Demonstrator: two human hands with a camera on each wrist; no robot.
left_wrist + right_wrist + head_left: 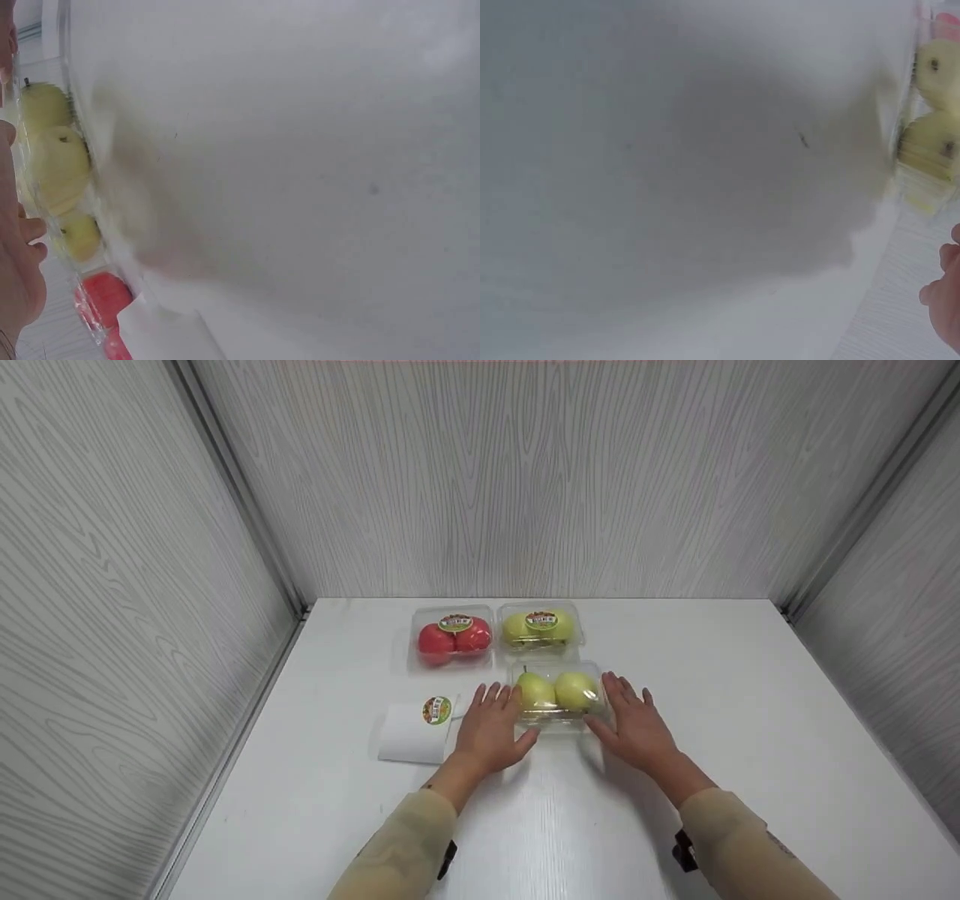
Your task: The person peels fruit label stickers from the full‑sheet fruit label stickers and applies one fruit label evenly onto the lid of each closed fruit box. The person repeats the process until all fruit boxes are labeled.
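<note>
In the head view a clear plastic box (555,722) holding two yellow-green pears (576,691) lies between both hands; no round label shows on its lid. At its left side is my left hand (489,733), fingers straight, fingertips by the box edge. My right hand (636,729) lies along the right side, fingers also extended. Whether either palm presses the box cannot be told. In the left wrist view pears (58,169) show beside the hand. The right wrist view has the pears (934,142) at its right edge.
Behind stand a labelled clear box of red fruit (455,637) and a labelled box of yellow-green fruit (541,628). A white paper sheet (412,739) bearing a round label (436,709) lies left of my left hand. Grey wood-grain walls (525,480) enclose the white table (750,697).
</note>
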